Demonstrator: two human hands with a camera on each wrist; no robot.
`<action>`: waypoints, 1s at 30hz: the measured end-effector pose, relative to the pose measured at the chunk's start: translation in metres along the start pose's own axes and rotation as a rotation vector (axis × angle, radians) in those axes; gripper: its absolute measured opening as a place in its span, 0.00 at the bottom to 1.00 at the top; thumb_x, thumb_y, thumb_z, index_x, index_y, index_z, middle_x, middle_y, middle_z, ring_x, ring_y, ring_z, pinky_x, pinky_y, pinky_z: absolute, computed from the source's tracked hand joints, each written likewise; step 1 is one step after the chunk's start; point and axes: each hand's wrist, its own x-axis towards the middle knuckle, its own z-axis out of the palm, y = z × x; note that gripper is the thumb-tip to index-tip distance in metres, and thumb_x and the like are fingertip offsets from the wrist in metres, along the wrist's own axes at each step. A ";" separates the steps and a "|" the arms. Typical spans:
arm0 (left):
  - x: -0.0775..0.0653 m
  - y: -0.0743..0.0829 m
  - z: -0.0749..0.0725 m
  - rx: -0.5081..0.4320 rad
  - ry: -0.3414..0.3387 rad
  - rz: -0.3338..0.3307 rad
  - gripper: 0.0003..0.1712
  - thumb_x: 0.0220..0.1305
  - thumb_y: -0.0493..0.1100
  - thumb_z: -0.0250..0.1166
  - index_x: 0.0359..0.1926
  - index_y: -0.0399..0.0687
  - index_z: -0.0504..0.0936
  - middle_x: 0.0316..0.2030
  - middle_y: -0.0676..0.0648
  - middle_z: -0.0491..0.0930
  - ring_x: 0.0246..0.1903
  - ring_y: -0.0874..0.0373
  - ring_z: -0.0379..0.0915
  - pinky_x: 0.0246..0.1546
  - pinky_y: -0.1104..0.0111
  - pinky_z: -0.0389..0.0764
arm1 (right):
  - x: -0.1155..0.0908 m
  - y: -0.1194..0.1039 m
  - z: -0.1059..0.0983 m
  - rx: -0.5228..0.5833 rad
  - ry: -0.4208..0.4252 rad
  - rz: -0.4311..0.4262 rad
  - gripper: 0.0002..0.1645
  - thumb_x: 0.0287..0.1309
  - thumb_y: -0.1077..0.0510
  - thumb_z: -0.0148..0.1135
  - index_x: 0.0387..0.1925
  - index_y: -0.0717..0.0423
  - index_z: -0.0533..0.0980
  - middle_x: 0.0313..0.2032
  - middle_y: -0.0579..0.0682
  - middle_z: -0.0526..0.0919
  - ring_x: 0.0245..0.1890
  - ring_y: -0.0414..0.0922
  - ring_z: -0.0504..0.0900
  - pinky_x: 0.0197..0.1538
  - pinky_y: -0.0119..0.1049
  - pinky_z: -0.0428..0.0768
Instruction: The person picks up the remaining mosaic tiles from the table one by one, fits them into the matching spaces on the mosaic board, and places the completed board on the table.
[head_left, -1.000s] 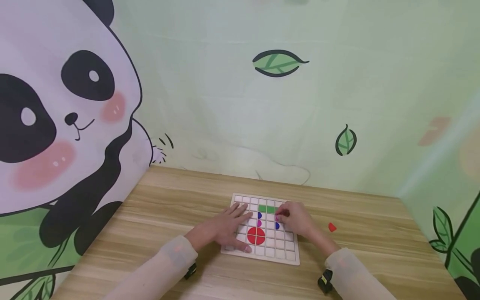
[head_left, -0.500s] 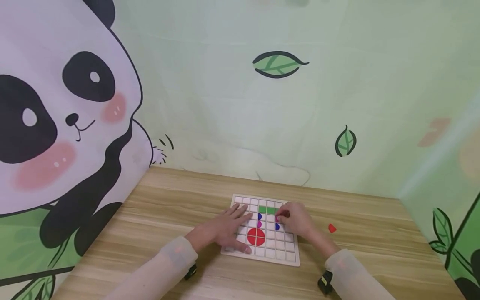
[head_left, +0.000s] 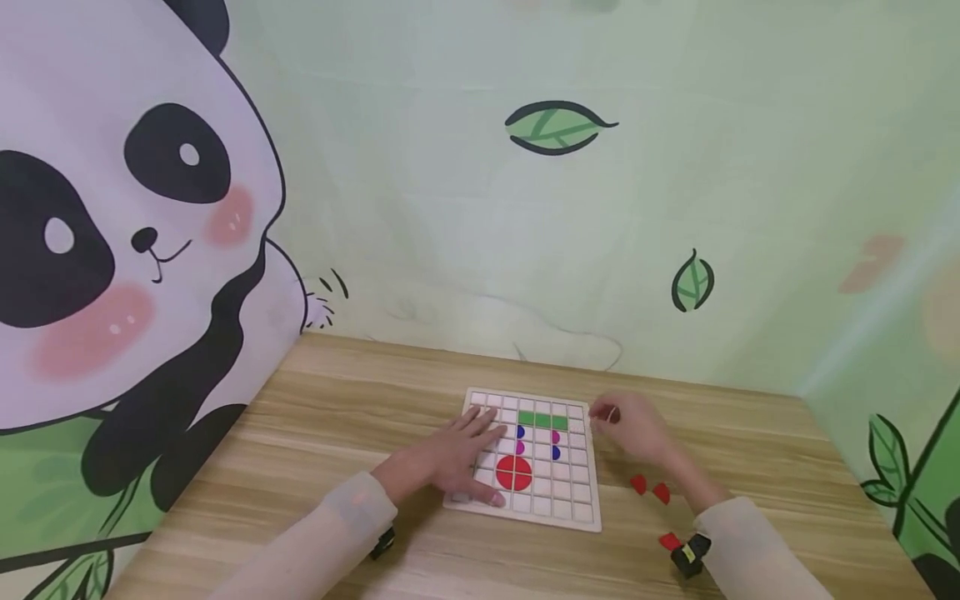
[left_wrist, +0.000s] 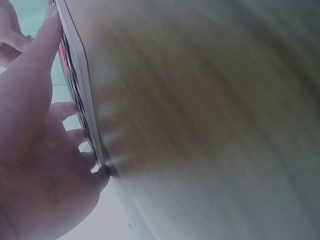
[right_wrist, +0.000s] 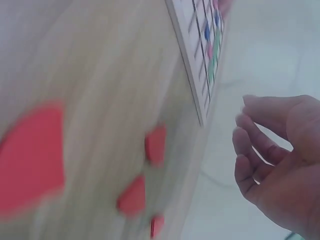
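Note:
A white gridded board lies on the table in the head view. My left hand rests on its left side with fingers spread; in the left wrist view the left hand lies along the board's edge. My right hand hovers just beyond the board's right edge. Its fingers are loosely bent and hold nothing, as the right hand shows in the right wrist view. On the grid are a green strip, a red circle of quarter pieces, blue half-circles and pink half-circles.
Loose red pieces lie on the wooden table right of the board, below my right hand. Several red pieces appear in the right wrist view. A printed backdrop with a panda stands behind the table.
My right hand has let go of the pink half-circle and moved right, off the board. The green strip's right end and more loose red pieces now show. My left hand stays put.

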 end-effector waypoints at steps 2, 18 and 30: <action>0.000 -0.001 0.000 0.003 0.000 -0.003 0.68 0.55 0.82 0.67 0.86 0.59 0.51 0.86 0.47 0.38 0.84 0.42 0.29 0.81 0.45 0.47 | -0.005 0.006 -0.009 -0.013 0.003 -0.017 0.07 0.68 0.65 0.69 0.46 0.61 0.85 0.37 0.47 0.84 0.38 0.45 0.79 0.42 0.39 0.81; -0.002 0.003 0.000 0.001 -0.012 -0.006 0.68 0.55 0.83 0.67 0.86 0.59 0.51 0.86 0.47 0.38 0.84 0.42 0.30 0.80 0.44 0.49 | -0.057 0.040 -0.026 -0.046 -0.193 -0.099 0.05 0.63 0.62 0.75 0.40 0.56 0.86 0.32 0.40 0.82 0.32 0.37 0.77 0.34 0.32 0.80; 0.001 0.001 0.001 0.001 -0.001 -0.003 0.68 0.55 0.83 0.67 0.86 0.59 0.50 0.86 0.47 0.37 0.84 0.42 0.30 0.81 0.45 0.49 | -0.072 0.045 -0.025 -0.025 -0.255 -0.176 0.14 0.57 0.66 0.77 0.45 0.55 0.85 0.39 0.43 0.81 0.39 0.40 0.79 0.42 0.35 0.82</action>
